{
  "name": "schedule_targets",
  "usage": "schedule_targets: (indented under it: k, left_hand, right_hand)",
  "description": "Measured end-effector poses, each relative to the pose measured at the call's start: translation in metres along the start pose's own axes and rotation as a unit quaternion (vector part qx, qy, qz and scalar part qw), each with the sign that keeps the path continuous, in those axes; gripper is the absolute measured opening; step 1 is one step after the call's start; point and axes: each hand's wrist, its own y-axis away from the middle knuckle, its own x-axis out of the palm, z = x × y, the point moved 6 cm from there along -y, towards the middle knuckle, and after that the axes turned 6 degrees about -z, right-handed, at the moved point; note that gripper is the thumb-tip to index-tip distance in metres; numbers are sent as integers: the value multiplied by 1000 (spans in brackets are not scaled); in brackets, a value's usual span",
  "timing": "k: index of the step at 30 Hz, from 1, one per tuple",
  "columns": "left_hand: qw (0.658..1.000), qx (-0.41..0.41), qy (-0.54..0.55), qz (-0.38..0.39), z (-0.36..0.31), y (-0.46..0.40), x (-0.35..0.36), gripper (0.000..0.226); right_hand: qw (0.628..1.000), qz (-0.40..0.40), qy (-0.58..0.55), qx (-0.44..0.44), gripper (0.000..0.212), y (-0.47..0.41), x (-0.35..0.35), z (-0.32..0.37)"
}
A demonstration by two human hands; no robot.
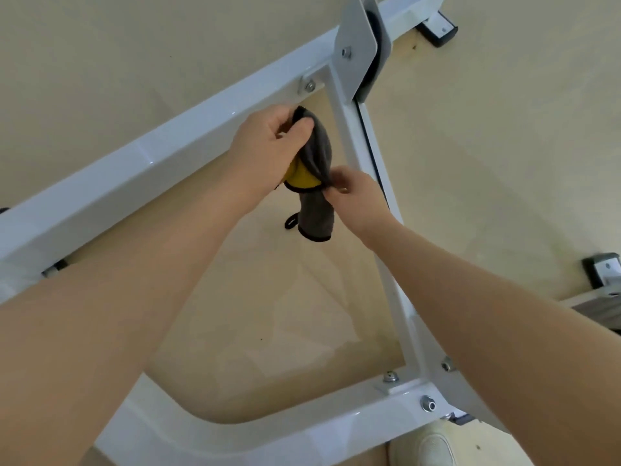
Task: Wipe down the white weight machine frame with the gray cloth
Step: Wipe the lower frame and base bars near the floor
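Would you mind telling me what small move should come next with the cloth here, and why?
Probably gather the gray cloth into a pad and press it onto the white frame bar. The left hand holds its upper end and the right hand pinches its side, so it hangs loosely between the bars, apparently touching no metal. A yellow side shows, suggesting it is being refolded.

Both bare forearms reach up from the lower corners toward the frame's centre; the left hand [268,146] is curled, thumb and fingers closed on the gray cloth [317,183]; the right hand [356,193], just lower right, pinches it with its fingertips.
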Motion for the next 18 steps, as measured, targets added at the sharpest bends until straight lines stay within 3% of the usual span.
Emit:
schedule_targets:
  k: [5, 10, 13, 15, 18]
  left_hand:
    - [998, -43, 48, -27, -3, -5, -11, 30]
    - [995, -55, 81, -16, 2, -6, -16, 27]
    - [997, -43, 54, -28, 9, -5, -25, 15]
    - [997, -47, 37, -40, 18, -5, -27, 26]
    - [999, -32, 22, 3, 24, -3, -7, 38]
  right_hand:
    - [999, 46, -7, -10, 49, -2, 10, -6]
    - [995, 26, 100, 15, 22, -12, 20, -4]
    - [982, -5, -92, 167, 22, -15, 0, -13]
    - [928, -34, -249, 274, 20, -10, -12, -21]
    - [904, -20, -288, 315, 27, -5, -13, -16]
